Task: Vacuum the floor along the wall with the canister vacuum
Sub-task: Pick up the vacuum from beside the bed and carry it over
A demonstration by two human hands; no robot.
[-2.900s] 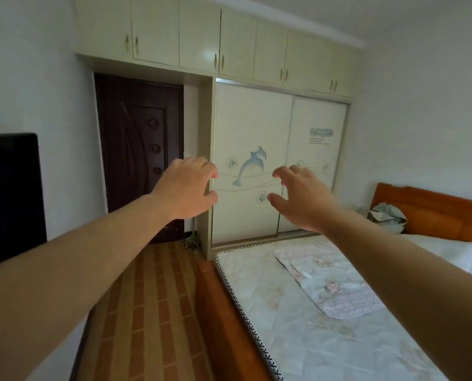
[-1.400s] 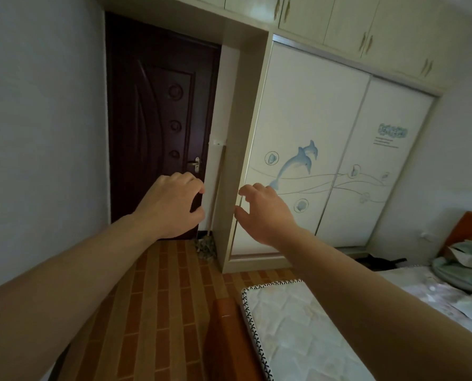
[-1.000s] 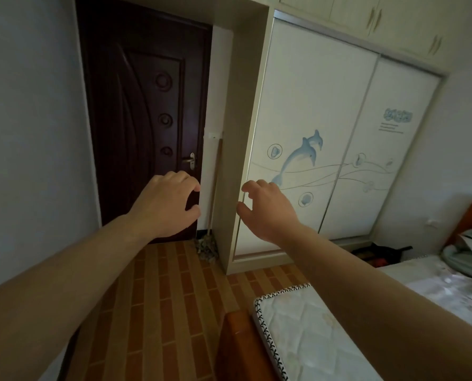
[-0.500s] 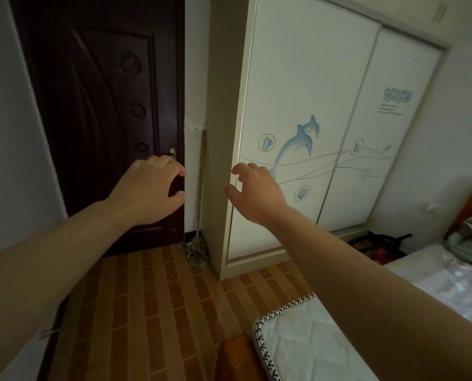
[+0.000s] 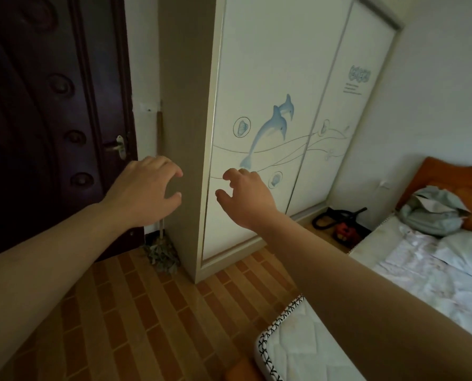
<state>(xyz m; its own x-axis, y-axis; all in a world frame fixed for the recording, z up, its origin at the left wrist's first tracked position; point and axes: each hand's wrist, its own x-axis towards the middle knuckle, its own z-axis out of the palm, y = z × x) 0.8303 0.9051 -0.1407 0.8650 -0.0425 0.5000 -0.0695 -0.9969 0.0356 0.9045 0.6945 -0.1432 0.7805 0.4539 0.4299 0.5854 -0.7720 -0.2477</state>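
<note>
A red and black canister vacuum (image 5: 342, 229) with a black hose lies on the floor at the far right, between the wardrobe and the bed, partly hidden by the mattress. My left hand (image 5: 144, 192) and my right hand (image 5: 247, 198) are stretched out in front of me at chest height, fingers curved and apart, holding nothing. Both hands hang in the air well short of the vacuum, in front of the wardrobe's corner.
A white wardrobe (image 5: 270, 119) with dolphin pictures fills the middle. A dark wooden door (image 5: 42, 119) is on the left, with a mop (image 5: 162, 254) leaning in the corner beside it. The bed (image 5: 421, 273) takes the right side. Brown tiled floor (image 5: 136, 312) runs between.
My view has moved closer to the wardrobe and tilted down, and the vacuum has come into sight at the right. Both hands stay outstretched and empty.
</note>
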